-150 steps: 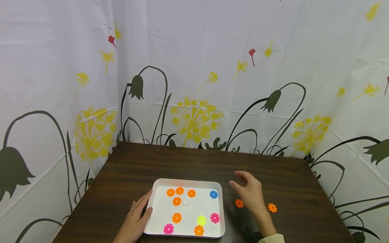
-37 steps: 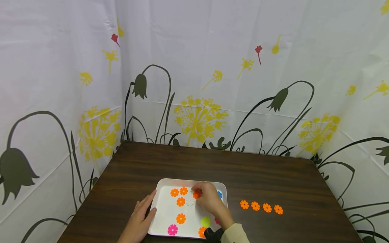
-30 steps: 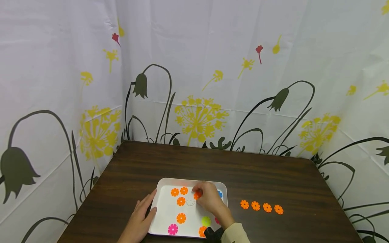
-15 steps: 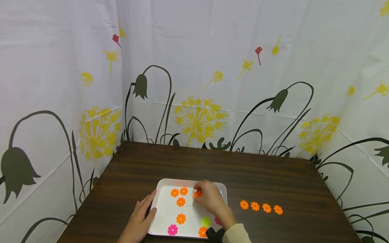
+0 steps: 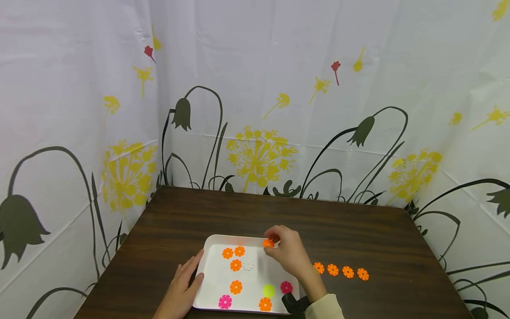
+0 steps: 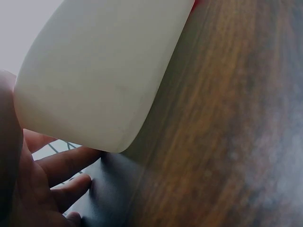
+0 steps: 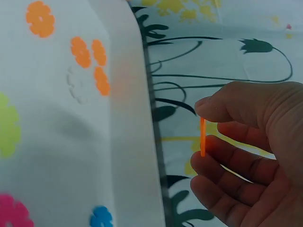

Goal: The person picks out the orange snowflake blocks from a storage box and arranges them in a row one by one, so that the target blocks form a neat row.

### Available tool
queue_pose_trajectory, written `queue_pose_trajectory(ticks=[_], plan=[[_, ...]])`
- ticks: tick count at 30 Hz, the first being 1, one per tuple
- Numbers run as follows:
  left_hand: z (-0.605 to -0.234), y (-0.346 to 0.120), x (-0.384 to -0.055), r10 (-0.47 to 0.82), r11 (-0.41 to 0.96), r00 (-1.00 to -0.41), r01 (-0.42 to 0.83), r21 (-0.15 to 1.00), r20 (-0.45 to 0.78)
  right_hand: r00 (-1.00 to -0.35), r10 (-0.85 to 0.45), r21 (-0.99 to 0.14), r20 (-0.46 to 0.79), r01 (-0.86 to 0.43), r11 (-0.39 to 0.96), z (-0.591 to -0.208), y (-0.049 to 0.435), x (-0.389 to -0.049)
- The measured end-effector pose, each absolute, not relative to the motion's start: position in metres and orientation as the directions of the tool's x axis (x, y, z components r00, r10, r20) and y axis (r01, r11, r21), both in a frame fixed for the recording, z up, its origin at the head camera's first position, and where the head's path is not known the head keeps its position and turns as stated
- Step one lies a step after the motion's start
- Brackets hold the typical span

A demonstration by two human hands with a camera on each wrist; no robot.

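Observation:
A shallow white tray lies near the front of the dark wooden table. My left hand rests against its left side, fingers fairly straight and touching the rim; the left wrist view has these fingers beside the tray wall. My right hand, over the tray's back right corner, pinches an orange flower-shaped disc between thumb and fingers. Edge-on, that disc is held above the surface in the right wrist view. Several orange discs lie in the tray with a clear disc.
Also in the tray are two pink discs, a yellow-green disc and a blue disc, hidden by my right hand in the head view. Right of the tray, several orange discs form a row. A flower-printed curtain hangs behind the table.
Over the last second my right hand has lifted an orange disc from the tray and moved right and back with it. The row outside grew since five seconds ago. My left hand stays put.

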State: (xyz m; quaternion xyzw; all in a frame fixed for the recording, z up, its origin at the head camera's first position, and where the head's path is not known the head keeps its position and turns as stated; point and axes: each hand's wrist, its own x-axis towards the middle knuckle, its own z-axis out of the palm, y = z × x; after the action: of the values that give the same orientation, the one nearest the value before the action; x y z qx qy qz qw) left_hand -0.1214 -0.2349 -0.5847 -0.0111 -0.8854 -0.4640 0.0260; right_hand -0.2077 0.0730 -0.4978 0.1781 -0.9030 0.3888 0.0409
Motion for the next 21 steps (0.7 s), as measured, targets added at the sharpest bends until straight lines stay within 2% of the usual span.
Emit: queue_pose_trajectory(ticks=[8,21], plan=[[-0.584,-0.235,-0.121,-0.004,0.582,-0.996,0.067,0.811,0.085,-0.944,-0.197,-0.702,0.263,-0.327,0.633,-0.499,0.1,-0.202],[-0.584,-0.235,-0.122,-0.004,0.572,-0.999,0.028,0.82,0.037,-0.941,-0.086,-0.714,0.328,-0.307,0.629,-0.506,0.129,-0.194]])
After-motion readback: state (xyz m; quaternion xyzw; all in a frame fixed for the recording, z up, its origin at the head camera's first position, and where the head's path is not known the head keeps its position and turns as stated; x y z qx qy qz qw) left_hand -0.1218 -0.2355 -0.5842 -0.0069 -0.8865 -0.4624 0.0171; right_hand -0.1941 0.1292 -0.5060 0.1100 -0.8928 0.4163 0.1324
